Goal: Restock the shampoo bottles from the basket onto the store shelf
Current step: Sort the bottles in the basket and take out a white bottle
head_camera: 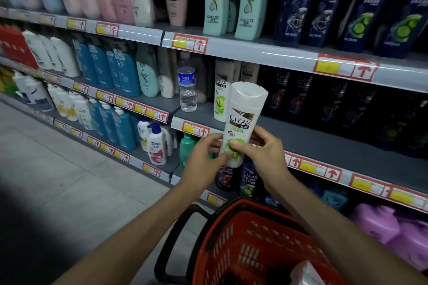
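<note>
A dim supermarket aisle is running along a grey store shelf (pixel 312 136) packed with shampoo, its edges carrying red and yellow price tags (pixel 195 129). In the head view, a white CLEAR shampoo bottle (pixel 243 115) with a green label is standing nearly upright, cap up and tilting slightly right, in front of the middle tier's edge, just right of a matching white bottle (pixel 220 99) and a clear water bottle (pixel 187 87) that are sitting on that tier. Both hands are gripping its lower third. The left hand (pixel 203 157) is curling around the bottle's left side, thumb on the front near the base, fingers wrapping behind. The right hand (pixel 262 152) is pinching the right side, thumb pressing across the green label, fingers bending behind the bottle. Both forearms are reaching up and forward above a red plastic basket (pixel 222 229) with a black handle, which is sitting low beneath them.
</note>
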Tool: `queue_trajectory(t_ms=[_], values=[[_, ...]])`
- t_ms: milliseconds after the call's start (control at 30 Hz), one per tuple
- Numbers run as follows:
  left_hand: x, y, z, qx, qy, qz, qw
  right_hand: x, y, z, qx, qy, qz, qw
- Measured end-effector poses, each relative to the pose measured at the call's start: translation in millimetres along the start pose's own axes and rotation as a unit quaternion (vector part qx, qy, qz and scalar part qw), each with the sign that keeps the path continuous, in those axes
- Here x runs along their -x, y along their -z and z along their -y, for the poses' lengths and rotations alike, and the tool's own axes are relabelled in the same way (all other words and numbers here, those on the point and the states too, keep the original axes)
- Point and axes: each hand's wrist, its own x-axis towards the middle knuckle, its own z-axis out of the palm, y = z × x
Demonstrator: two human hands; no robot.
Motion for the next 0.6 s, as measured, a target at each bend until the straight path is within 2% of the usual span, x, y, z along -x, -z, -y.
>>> queue_trajectory(t_ms=[200,433,600], values=[[-56,12,28,-0.008,-0.048,-0.027,0.998,-64,-36,-21,0.055,0.034,-0.05,0.997],[-113,17,51,0.049,0.007,-0.067,0.997,-131,-67,-36,0.187,0.09,-0.135,0.969],[-141,17,59,0.068,0.035,-0.061,0.995,-164,-89,-49,0.267,0.102,-0.188,0.94]])
